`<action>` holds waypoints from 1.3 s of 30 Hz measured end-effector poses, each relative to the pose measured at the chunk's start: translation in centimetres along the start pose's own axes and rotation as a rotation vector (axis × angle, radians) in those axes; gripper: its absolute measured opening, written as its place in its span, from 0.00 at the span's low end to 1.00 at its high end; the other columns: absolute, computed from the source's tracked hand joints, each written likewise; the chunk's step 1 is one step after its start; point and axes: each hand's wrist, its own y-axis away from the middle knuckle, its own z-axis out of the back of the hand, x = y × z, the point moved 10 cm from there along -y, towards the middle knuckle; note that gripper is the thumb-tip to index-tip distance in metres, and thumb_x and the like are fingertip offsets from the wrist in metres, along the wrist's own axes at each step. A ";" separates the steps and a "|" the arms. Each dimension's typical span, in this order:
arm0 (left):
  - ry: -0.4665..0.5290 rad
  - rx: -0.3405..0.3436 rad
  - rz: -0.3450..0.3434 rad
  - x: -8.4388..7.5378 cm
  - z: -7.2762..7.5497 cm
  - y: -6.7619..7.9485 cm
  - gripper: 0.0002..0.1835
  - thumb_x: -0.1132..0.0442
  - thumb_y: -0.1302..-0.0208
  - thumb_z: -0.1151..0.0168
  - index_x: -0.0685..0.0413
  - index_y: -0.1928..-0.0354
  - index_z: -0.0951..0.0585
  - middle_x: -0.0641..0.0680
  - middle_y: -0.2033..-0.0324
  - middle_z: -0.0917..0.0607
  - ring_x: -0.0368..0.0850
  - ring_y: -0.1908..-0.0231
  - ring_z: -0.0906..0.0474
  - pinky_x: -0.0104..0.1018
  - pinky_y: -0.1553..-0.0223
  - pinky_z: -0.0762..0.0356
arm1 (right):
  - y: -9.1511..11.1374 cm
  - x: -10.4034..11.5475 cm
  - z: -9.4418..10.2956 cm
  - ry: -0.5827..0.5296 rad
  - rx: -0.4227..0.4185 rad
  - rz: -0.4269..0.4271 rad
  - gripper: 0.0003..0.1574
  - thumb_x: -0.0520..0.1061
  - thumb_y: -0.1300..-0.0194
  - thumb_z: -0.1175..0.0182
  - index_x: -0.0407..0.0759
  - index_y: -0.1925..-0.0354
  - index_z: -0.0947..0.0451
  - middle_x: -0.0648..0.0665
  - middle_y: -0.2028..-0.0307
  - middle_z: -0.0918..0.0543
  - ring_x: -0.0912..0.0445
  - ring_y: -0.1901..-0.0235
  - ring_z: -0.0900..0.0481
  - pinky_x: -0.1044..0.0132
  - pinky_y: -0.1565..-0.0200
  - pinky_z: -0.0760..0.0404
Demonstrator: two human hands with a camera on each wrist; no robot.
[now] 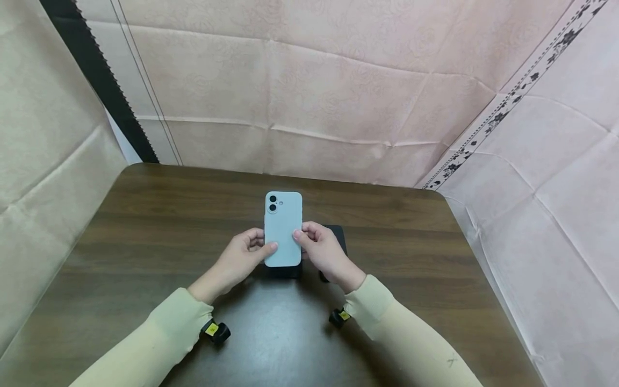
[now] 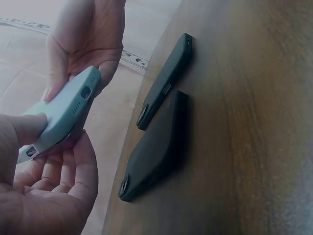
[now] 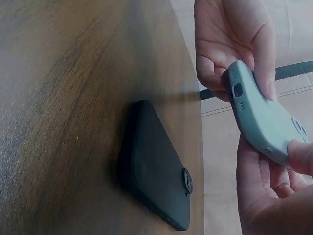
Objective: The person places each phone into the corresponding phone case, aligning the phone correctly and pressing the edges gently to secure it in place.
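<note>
Both hands hold a light blue phone case (image 1: pixel 283 231) upright above the table, its back with two dark camera circles facing the head camera. The left hand (image 1: pixel 240 260) grips its lower left edge, thumb on the back and fingers behind. At the right edge, the right hand (image 1: pixel 328 253) pinches it the same way. A dark edge shows along the case's inner side in the left wrist view; its front is hidden from the head. One black phone-shaped piece (image 1: pixel 285 272) lies below the case, partly covered; another black phone-shaped piece (image 1: pixel 337 233) is partly behind the right hand.
A brown wood-grain table (image 1: pixel 401 258) lies under the hands. Pale creased cloth (image 1: pixel 329 91) hangs behind it, and more cloth stands at both sides. Each wrist carries a small black camera, such as the left wrist camera (image 1: pixel 216 331).
</note>
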 end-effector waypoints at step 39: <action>0.033 -0.010 0.015 0.8 -0.1 0.2 0.14 0.64 0.23 0.34 0.68 0.45 0.20 0.61 0.56 0.11 0.56 0.55 0.10 0.50 0.46 0.12 | -0.2 -0.3 0.7 -0.114 -0.051 -0.044 0.18 0.47 0.15 0.45 0.36 0.40 0.21 0.37 0.45 0.11 0.46 0.47 0.11 0.42 0.40 0.16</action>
